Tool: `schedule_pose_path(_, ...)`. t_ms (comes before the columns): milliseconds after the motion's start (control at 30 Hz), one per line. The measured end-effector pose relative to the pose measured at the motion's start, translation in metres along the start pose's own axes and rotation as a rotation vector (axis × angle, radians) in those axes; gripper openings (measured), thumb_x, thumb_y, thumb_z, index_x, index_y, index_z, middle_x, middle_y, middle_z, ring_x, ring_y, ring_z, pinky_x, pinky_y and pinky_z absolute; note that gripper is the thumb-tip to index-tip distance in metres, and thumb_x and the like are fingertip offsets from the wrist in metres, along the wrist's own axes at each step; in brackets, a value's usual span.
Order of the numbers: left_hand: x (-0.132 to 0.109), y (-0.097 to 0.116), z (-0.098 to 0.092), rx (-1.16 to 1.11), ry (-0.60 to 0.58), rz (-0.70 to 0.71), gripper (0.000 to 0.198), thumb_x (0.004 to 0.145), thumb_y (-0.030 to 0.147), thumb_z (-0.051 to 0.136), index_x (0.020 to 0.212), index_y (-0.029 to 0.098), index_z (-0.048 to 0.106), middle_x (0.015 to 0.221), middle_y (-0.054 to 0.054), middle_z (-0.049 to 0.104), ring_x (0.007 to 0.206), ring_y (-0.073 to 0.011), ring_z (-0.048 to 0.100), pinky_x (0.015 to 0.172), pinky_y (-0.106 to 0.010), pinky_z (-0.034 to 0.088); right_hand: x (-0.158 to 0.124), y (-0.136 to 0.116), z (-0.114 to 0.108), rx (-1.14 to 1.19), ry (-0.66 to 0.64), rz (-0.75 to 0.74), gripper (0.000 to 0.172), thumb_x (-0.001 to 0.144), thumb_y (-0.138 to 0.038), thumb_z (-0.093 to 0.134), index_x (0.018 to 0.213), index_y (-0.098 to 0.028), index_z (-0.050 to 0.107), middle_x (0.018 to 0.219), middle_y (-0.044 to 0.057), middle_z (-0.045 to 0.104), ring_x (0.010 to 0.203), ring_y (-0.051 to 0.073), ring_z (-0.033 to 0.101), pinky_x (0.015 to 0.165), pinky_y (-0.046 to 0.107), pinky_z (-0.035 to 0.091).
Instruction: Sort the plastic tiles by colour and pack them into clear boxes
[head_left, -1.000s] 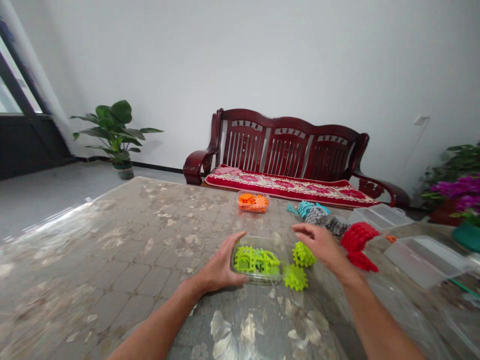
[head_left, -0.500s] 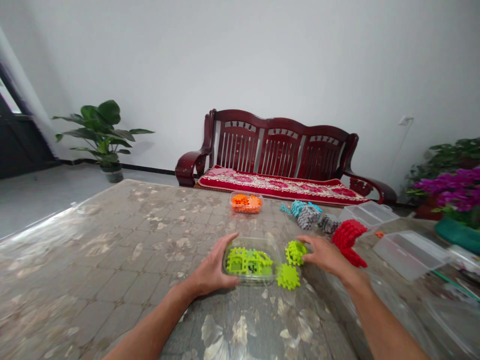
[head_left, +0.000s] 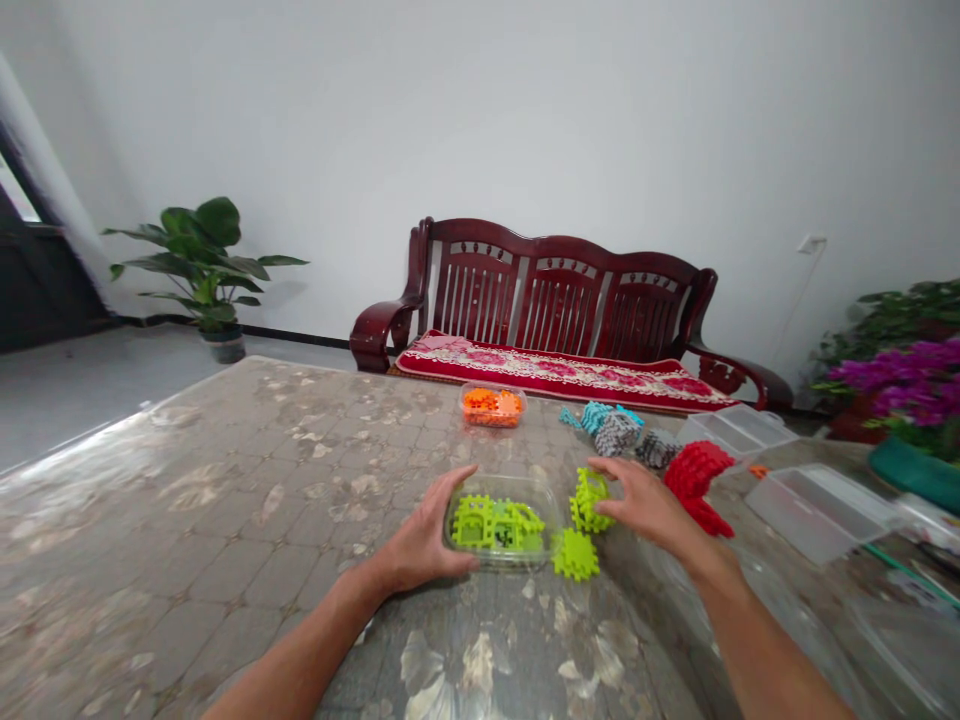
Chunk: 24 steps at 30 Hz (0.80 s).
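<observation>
left hand (head_left: 424, 530) cups a clear plastic tray (head_left: 501, 478) at its side; right hand (head_left: 649, 505) grips a lime-green toothed plastic block (head_left: 586, 502), light and stiff, best held by its notched edges.

The left forearm (head_left: 296, 640) and right forearm (head_left: 769, 640) are bare right down to the frame's lower edge, lean and tapering into narrow wrists. The left hand (head_left: 424, 535) and right hand (head_left: 652, 510) are bare too — long fingers (head_left: 611, 468), with nails that look short, though the view is too soft to be sure.
</observation>
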<state>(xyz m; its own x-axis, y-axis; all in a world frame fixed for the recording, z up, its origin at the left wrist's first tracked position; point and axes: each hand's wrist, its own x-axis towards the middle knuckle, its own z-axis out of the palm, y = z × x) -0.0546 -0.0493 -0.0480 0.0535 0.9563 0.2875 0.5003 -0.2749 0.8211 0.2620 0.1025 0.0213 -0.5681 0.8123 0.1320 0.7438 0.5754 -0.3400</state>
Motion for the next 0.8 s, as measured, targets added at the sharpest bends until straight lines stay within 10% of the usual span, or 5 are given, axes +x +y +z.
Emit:
schedule_pose_path(300, 0.0, -0.001, 0.0, -0.006, -0.003, 0.002, 0.104, 0.062, 0.029, 0.083, 0.151, 0.022, 0.03, 0.152, -0.015, 0.039, 0.139, -0.0353, 0.04, 0.119, -0.054, 0.029, 0.003, -0.08, -0.002, 0.013, -0.143, -0.374, 0.054, 0.075, -0.018, 0.069, 0.129, -0.024, 0.062, 0.125, 0.006, 0.066, 0.116, 0.025, 0.055, 0.104, 0.041, 0.041)
schedule_pose_path(800, 0.0, -0.002, 0.0, -0.004, -0.005, 0.007, 0.104, 0.062, 0.03, 0.083, 0.151, 0.021, 0.03, 0.151, -0.015, 0.04, 0.138, -0.0351, 0.041, 0.119, -0.054, 0.029, 0.005, -0.086, 0.023, -0.132, -0.156, -0.443, 0.031, 0.081, -0.015, 0.066, 0.111, -0.022, 0.071, 0.108, 0.005, 0.07, 0.107, 0.023, 0.055, 0.097, 0.037, 0.039)
